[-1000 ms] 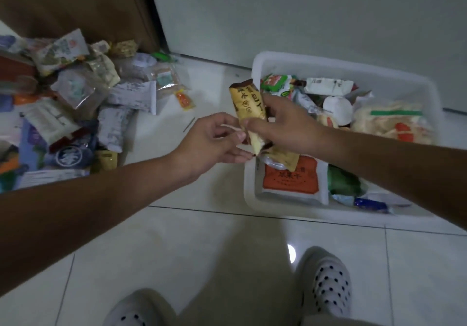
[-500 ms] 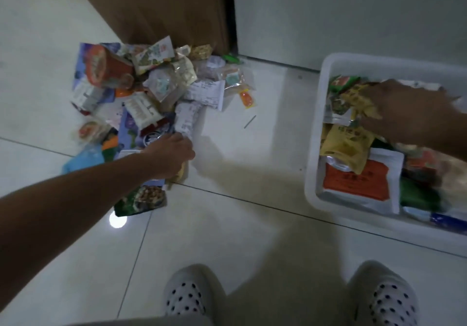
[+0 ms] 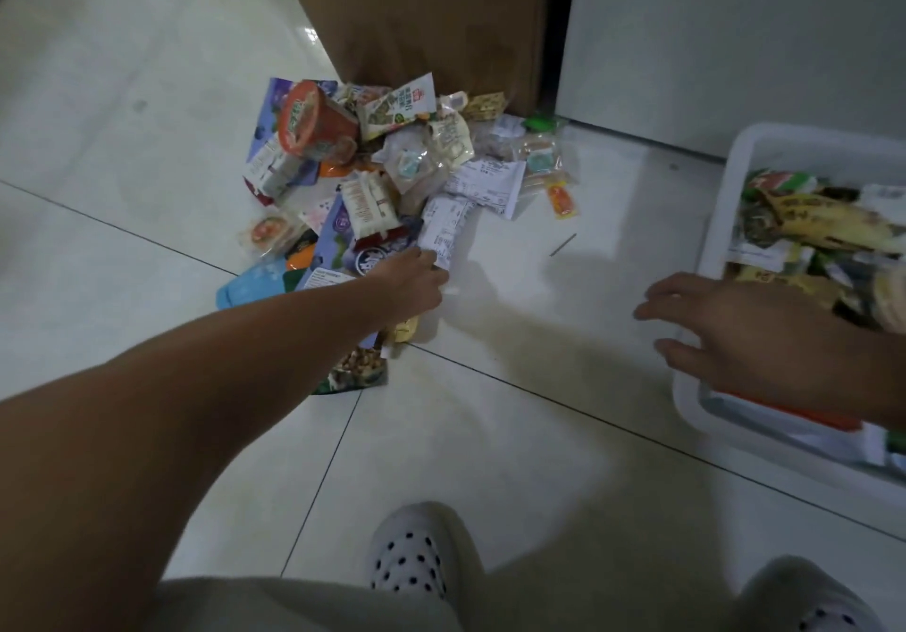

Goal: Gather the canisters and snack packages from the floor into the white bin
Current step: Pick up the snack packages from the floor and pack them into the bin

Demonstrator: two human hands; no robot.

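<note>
A pile of snack packages (image 3: 372, 190) lies on the tiled floor, with a red cup canister (image 3: 314, 124) on its far left side. My left hand (image 3: 416, 283) reaches into the pile's near right edge and pinches the near end of a long white package (image 3: 443, 229). The white bin (image 3: 713, 220) stands at the right, full of packets, with a yellow-brown package (image 3: 823, 224) on top. My right hand (image 3: 745, 332) hovers over the bin's left rim with its fingers spread, holding nothing.
A brown panel (image 3: 431, 19) and a white wall (image 3: 735, 43) stand behind the pile. A small orange sachet (image 3: 561, 200) and a thin stick (image 3: 563, 244) lie between pile and bin. My white dotted slippers (image 3: 412, 553) are at the bottom.
My right hand dropped the yellow-brown package in the bin and pulled back over the rim, empty. My left hand went from the handover to the pile and now reaches the white package.
</note>
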